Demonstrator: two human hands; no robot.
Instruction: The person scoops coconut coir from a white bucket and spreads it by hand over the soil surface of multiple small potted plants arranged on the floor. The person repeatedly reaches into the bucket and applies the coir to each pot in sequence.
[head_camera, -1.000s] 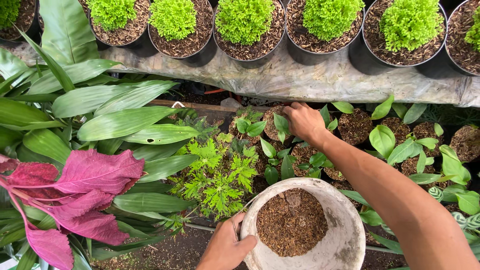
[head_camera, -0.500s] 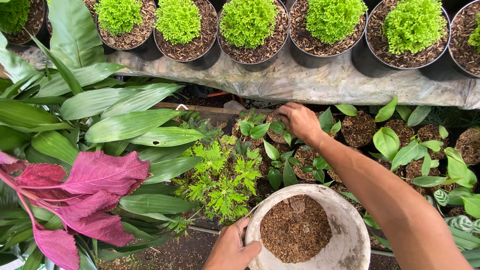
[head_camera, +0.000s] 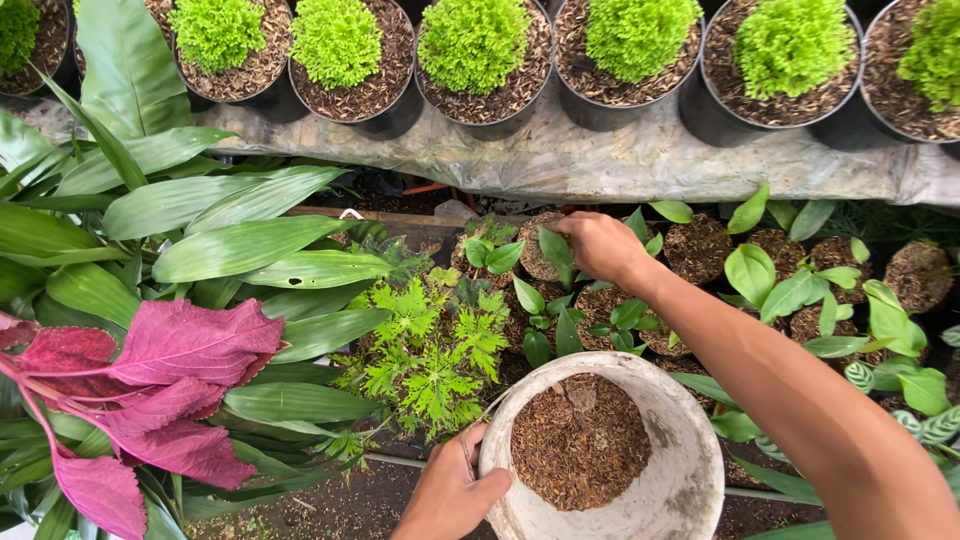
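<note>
My left hand (head_camera: 452, 492) grips the left rim of a dirty white bucket (head_camera: 680, 480) at the bottom centre. The bucket holds brown fibrous potting mix (head_camera: 578, 442). My right hand (head_camera: 598, 245) reaches forward over a cluster of small dark nursery pots (head_camera: 700, 245), fingers closed and pressed down on the soil of one small pot (head_camera: 540, 258) with broad green leaves beside it. Whether the right hand holds any mix is hidden under the fingers. A small ferny bright-green plant (head_camera: 435, 345) stands just left of the bucket.
A row of black pots with bright green mounded plants (head_camera: 475, 45) sits on a grey plastic-covered bench (head_camera: 600, 160) at the top. Long green leaves (head_camera: 230, 245) and a magenta-leaved plant (head_camera: 150, 390) fill the left. More small potted seedlings (head_camera: 830, 290) stand at the right.
The bucket with my left hand has shifted slightly right and closer. My right hand stays on the same small pot, barely moved.
</note>
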